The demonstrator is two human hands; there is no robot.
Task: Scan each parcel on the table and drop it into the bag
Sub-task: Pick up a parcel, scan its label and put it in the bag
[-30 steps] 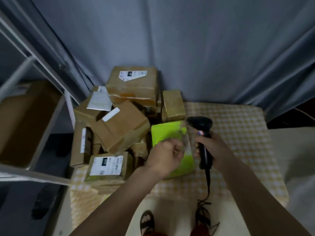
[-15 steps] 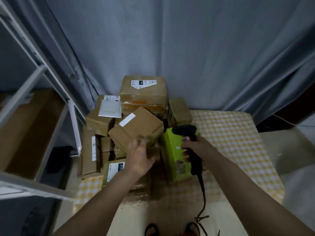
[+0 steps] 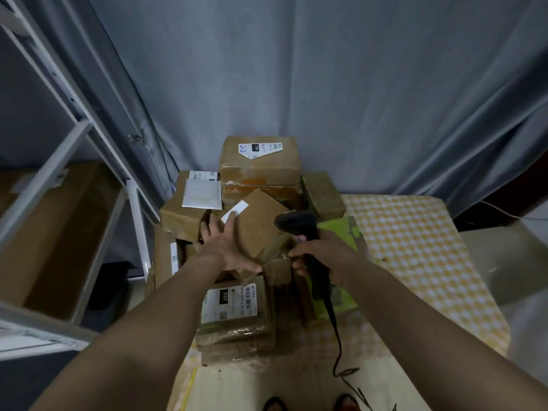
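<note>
Several brown cardboard parcels are piled on the left half of the table [image 3: 421,244], which has a yellow checked cloth. My left hand [image 3: 226,247] lies spread on a tilted brown parcel with a white strip label [image 3: 261,223], fingers apart and flat against its left face. My right hand [image 3: 321,256] grips a black barcode scanner [image 3: 296,222] whose head points toward that parcel. A lime green parcel [image 3: 344,232] stands behind and under my right hand. A flat parcel with a large white label [image 3: 229,301] lies in front. No bag is visible.
A tall taped box [image 3: 259,164] tops the pile at the back, next to a box with a white envelope [image 3: 203,194]. A white metal rack [image 3: 89,161] holding a big carton stands at the left. Grey curtain hangs behind. The scanner cable [image 3: 336,336] trails toward my feet.
My left hand let go of the green parcel and moved left and up onto the tilted brown parcel, spreading its fingers. My right hand with the scanner stayed near the green parcel.
</note>
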